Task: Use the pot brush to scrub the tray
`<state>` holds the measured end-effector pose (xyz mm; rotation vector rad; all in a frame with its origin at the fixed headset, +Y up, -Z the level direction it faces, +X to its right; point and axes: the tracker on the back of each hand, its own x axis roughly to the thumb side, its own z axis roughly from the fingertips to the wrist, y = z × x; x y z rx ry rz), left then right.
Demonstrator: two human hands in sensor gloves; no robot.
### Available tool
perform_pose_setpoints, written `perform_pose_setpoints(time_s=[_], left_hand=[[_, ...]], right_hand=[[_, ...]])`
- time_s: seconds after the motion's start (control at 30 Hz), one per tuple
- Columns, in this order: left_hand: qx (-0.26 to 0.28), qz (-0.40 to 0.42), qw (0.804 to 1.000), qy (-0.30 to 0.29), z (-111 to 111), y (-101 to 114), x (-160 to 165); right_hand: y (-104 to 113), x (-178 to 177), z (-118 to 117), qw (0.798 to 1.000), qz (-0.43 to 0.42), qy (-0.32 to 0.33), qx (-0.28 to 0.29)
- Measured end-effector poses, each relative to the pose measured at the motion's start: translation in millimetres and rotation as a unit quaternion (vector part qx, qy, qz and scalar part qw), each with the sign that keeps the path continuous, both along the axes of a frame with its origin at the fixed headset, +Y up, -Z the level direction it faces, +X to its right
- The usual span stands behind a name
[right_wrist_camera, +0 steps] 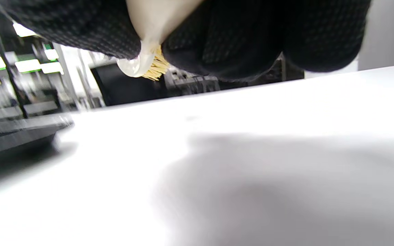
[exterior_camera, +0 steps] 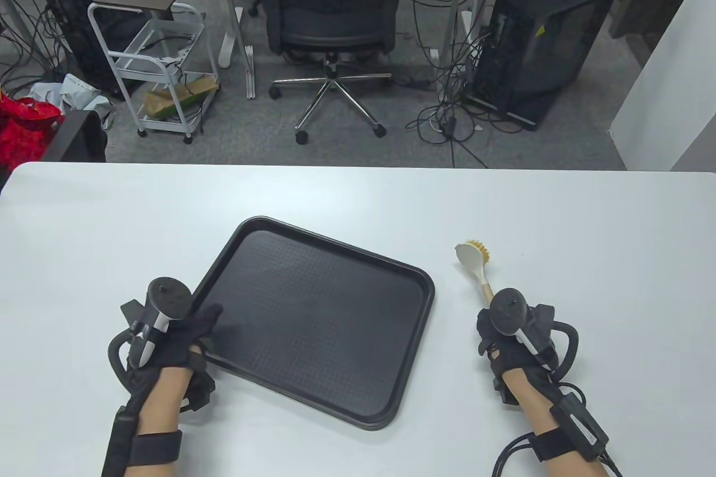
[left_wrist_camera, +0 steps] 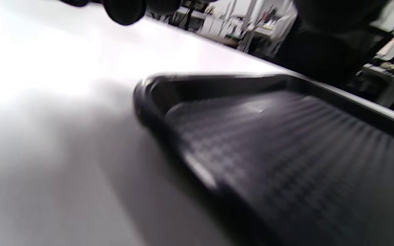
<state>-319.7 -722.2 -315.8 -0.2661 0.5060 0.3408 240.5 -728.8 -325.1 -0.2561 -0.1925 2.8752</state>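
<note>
A black textured tray lies on the white table, turned at an angle; it also shows in the left wrist view. My left hand holds the tray's near left rim, with the thumb lying over the rim onto the tray's floor. My right hand grips the handle of the pot brush to the right of the tray. The brush has a white head with yellow bristles, pointing away from me, and seems lifted off the table. In the right wrist view the brush sticks out between my gloved fingers.
Beyond the table's far edge stand an office chair, a white cart and a computer tower with cables on the floor. The tray edge shows at the left of the right wrist view.
</note>
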Motion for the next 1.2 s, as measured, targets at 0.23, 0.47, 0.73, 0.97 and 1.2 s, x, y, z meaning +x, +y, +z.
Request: perform_pose_setpoints(time_s=[0.23,0.47,0.73,0.97,1.2], left_hand=[[-0.057,0.005,0.998,-0.005,-13.4,-32.9,0.3],[-0.048,-0.076,0.996,-0.003,-13.8,-28.6,15.0],[-0.078,-0.117,0.988,-0.063,-3.4,-25.7,55.9],[-0.092,-0.084,0.986,-0.111,4.2,-28.4,96.1],[-0.095,-0.104,0.980,-0.140,14.1,-30.4,124.3]], right_hand=[[26.4,1.7,15.7,0.957,-0.270,0.077,0.075],[36.1,-10.3,25.7,0.919,-0.370,0.116,0.076],[49.6,-27.5,39.4,0.886,-0.426,0.179,0.032],[67.8,-51.7,40.9,0.849,-0.471,0.240,0.003],[82.2,-102.3,25.8,0.839,-0.481,0.251,-0.048]])
